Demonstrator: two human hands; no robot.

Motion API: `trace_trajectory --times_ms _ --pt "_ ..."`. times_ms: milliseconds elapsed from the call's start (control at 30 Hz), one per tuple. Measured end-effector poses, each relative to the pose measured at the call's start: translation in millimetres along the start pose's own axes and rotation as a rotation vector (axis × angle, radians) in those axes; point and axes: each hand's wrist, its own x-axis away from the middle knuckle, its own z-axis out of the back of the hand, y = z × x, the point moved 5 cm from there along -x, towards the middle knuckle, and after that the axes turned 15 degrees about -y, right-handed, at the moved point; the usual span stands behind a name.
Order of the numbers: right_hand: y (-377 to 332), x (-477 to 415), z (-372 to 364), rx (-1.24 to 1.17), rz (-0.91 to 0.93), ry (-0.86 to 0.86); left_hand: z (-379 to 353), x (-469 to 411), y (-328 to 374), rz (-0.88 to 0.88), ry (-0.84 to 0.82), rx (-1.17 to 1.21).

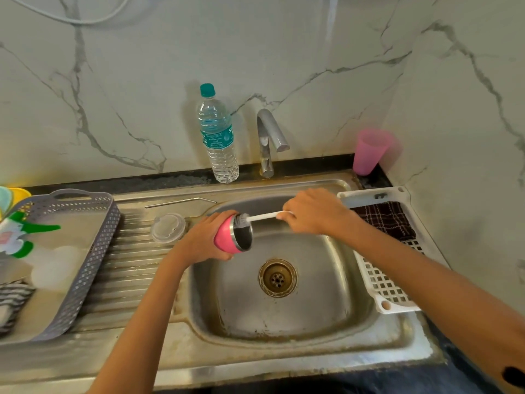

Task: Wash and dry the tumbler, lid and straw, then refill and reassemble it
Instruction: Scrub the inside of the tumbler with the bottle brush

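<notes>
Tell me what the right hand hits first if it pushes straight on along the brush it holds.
Most likely the rim of the pink tumbler, held sideways over the sink by the left hand; the brush in the right hand points into its mouth.

L hand (205, 238) wrapped round tumbler (224, 238), R hand (314, 212) pinching brush handle (264, 216), both forearms extended fwd
</notes>
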Motion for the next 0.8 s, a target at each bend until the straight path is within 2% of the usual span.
trace_trajectory --times_ms 200,400,600,800 --pt "-20.8 -3.2 -0.8 0.075 0.009 0.008 -7.3 -14.8 34.6 -0.063 0.036 0.050" --pt "10.3 12.0 5.2 0.049 -0.049 -0.025 -6.5 -2.7 3.3 0.026 0.000 0.021" --pt "-22.0 -3.6 -3.6 0.081 -0.001 -0.042 -14.5 -19.3 37.5 -0.077 0.014 0.056" --pt "11.9 15.5 -0.3 0.038 -0.073 -0.039 -11.0 -1.3 2.6 0.029 0.034 0.026"
